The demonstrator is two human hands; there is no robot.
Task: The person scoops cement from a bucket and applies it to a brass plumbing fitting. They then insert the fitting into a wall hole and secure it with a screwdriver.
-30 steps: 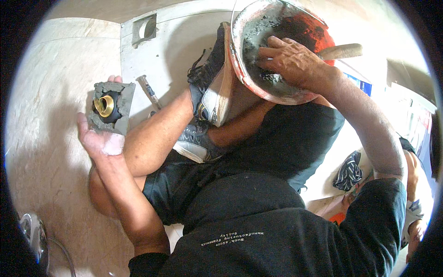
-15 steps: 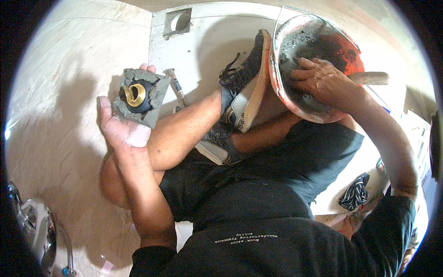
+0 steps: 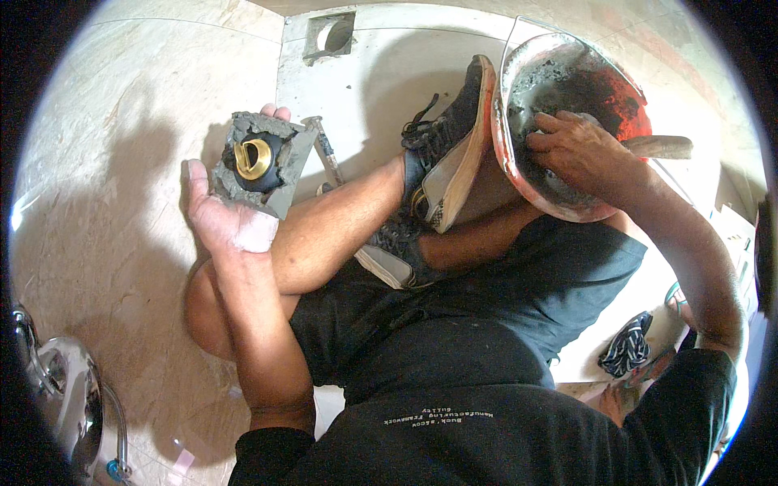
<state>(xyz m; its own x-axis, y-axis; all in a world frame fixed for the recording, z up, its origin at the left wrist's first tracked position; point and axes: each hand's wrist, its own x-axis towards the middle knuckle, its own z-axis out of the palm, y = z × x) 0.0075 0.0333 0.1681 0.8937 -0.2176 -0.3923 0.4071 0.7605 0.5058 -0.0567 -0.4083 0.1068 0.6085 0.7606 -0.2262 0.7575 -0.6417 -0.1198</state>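
My left hand [image 3: 219, 217] supports a square floor drain [image 3: 293, 174] from below, fingertips curling over its far edge. Grey mortar is packed around its black ring and gold-coloured outlet [image 3: 258, 159], which faces up. Pale residue coats the heel of that hand. To the right, a red bucket [image 3: 504, 154] with a wire handle tilts against my leg, holding wet grey mortar [image 3: 531, 91]. My right hand [image 3: 579, 154] reaches inside, fingers curled down against the mortar. The fingertips and anything between them are hidden.
A hammer [image 3: 327, 150] lies beyond my bent leg. A wooden tool handle [image 3: 660, 147] sticks out beside the bucket. The far wall has a square cutout [image 3: 331, 36] with a round hole. Chrome fittings [image 3: 69, 389] stand at lower left; a striped cloth [image 3: 626, 347] lies right.
The whole view has shifted, so everything sits slightly further right. My left hand keeps the floor drain raised. My right hand stays in the bucket, its fingers a little more bunched.
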